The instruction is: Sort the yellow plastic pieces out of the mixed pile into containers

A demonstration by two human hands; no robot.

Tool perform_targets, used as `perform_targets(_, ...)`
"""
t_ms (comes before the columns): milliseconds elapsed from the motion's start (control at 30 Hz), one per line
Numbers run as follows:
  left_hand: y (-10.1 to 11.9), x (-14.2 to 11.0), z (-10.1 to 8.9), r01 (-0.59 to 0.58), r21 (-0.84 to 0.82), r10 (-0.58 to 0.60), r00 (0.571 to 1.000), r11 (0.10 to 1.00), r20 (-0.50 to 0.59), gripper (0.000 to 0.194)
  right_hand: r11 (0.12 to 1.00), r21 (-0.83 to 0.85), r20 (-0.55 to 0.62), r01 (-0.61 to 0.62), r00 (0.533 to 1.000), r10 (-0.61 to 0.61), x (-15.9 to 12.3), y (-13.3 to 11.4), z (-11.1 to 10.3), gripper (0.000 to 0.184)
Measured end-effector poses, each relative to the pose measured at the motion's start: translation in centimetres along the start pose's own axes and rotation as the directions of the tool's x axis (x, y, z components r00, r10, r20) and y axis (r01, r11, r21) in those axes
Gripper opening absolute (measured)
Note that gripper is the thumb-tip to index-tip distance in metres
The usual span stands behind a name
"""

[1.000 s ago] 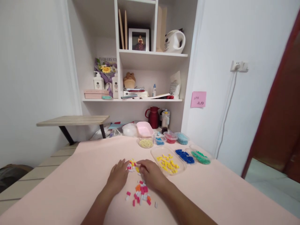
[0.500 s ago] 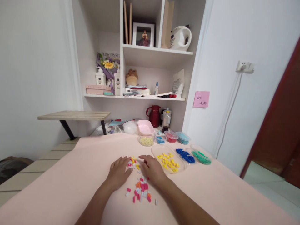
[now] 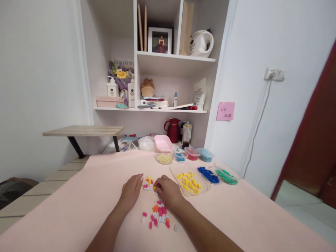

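My left hand [image 3: 131, 190] rests beside the far small pile of mixed building blocks [image 3: 147, 185], its fingers stretched out and nothing in it. On the pile's other side, my right hand [image 3: 168, 190] has curled fingers closing on a yellow block [image 3: 154, 188] at its edge. White, pink and yellow pieces make up this pile. Nearer to me, below the right hand, lies a looser pile of pink, orange and white blocks [image 3: 160, 211]. Right of my right hand, a clear shallow tray [image 3: 203, 190] holds many yellow blocks [image 3: 189, 182].
Blue blocks [image 3: 208, 175] and green blocks [image 3: 226, 176] sit in clear containers at the right. Farther back are tubs of pale yellow pieces [image 3: 165, 159], red pieces [image 3: 192, 154] and light blue pieces [image 3: 206, 155]. A pink basin [image 3: 163, 143] and a dark red jug [image 3: 173, 130] stand behind.
My right hand has curled its fingers down onto a yellow block at the pile's edge. My left thumb has drawn in toward the fingers. The blocks in the near pile look unmoved.
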State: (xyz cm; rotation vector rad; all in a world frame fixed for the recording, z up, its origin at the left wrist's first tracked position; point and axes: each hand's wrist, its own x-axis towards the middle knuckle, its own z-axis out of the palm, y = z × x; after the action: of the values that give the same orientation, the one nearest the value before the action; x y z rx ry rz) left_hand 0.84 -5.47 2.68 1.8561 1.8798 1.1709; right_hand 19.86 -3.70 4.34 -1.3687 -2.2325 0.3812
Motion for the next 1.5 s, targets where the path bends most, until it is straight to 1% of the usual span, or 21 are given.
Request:
perform_targets(167,-0.5,0.5,-0.2,0.049,-0.067,-0.056,0.994,0.997,-0.097,0.044,0.988,0.150,-0.005,-0.043,0.999,0.044,0.1,0.4,0.0,0.014)
perform_targets(300,-0.7,0.8,-0.4,0.089,-0.111,-0.105,0.983,0.990,-0.151,0.043,0.972,0.220,-0.003,-0.084,0.996,0.086,0.2,0.6,0.1,0.013)
perform_targets(433,-0.8,0.8,-0.6,0.120,-0.148,-0.148,0.971,0.982,-0.190,0.043,0.938,0.319,-0.008,-0.135,0.989,0.145,0.4,0.9,0.3,0.012)
perform_targets(567,-0.7,0.7,-0.7,0.132,-0.157,-0.159,0.972,0.979,-0.173,0.042,0.892,0.422,-0.030,-0.164,0.981,0.194,0.7,1.4,0.6,0.015)
perform_targets(733,-0.4,0.6,-0.8,0.141,-0.132,-0.159,0.978,0.981,-0.138,0.041,0.849,0.502,-0.039,-0.167,0.976,0.215,0.9,1.9,0.9,0.014)
perform_targets(1067,-0.1,0.6,-1.0,0.128,-0.112,-0.140,0.984,0.985,-0.109,0.035,0.841,0.513,-0.065,-0.170,0.970,0.236,1.1,1.9,1.2,0.015)
perform_targets(1300,-0.4,0.8,-0.9,0.129,-0.110,-0.141,0.984,0.986,-0.108,0.034,0.845,0.505,-0.116,-0.176,0.957,0.268,1.1,2.0,1.4,0.014)
perform_targets(1433,-0.6,1.0,-0.9,0.125,-0.111,-0.138,0.983,0.986,-0.121,0.030,0.803,0.578,-0.100,-0.145,0.964,0.246,1.2,2.0,1.5,0.012)
perform_targets(1500,-0.7,1.1,-0.9,0.125,-0.108,-0.138,0.983,0.986,-0.124,0.029,0.783,0.610,-0.110,-0.124,0.965,0.239,1.3,2.0,1.6,0.011)
